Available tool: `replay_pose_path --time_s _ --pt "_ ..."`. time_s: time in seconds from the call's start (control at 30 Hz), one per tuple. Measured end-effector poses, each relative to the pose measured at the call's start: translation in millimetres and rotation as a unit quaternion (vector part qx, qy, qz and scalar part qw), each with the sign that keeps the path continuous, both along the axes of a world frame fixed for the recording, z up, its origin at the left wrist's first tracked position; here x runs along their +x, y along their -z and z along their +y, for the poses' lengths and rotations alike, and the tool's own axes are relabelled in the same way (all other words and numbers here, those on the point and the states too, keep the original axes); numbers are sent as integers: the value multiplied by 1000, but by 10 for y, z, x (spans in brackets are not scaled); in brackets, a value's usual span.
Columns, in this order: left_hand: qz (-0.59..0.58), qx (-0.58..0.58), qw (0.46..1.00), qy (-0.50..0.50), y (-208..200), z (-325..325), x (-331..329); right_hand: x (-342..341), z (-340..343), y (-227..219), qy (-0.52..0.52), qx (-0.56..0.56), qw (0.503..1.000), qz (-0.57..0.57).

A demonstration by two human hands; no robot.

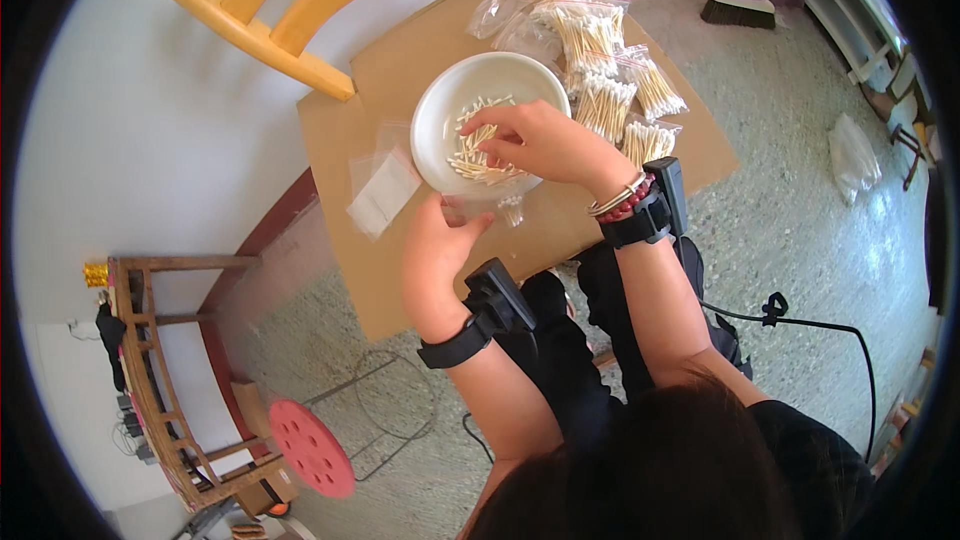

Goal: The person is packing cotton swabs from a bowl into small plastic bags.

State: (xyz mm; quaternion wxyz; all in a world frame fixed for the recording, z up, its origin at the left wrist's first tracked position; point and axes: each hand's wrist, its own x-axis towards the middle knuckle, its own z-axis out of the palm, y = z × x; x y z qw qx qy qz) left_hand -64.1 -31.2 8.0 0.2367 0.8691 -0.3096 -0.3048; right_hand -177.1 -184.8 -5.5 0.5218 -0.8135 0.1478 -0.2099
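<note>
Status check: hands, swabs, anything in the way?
Right hand in white bowl, on cotton swabs. Left hand holds clear bag below rim. Nothing blocking.

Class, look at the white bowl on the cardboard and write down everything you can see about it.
The white bowl is round, smooth and glossy, like ceramic or plastic, and stands upright on a sheet of brown cardboard. Inside lies a loose heap of cotton swabs with pale wooden-looking sticks. The right hand reaches in over its near rim, fingers among the swabs. The left hand is just below the rim, at a small clear bag by the bowl. Filled bags of swabs lie beside it on the right.
</note>
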Motion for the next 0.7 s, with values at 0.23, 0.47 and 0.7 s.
replay_pose_path --time_s 0.23,0.47,0.7 --pt "-47 -27 996 -65 7 -36 10 289 -144 536 96 -204 972 61" --pt "-101 -86 989 -71 -54 -28 9 440 -3 502 143 -167 954 205" --pt "-120 -115 980 -111 -114 -9 -61 344 -130 634 151 -165 972 75"
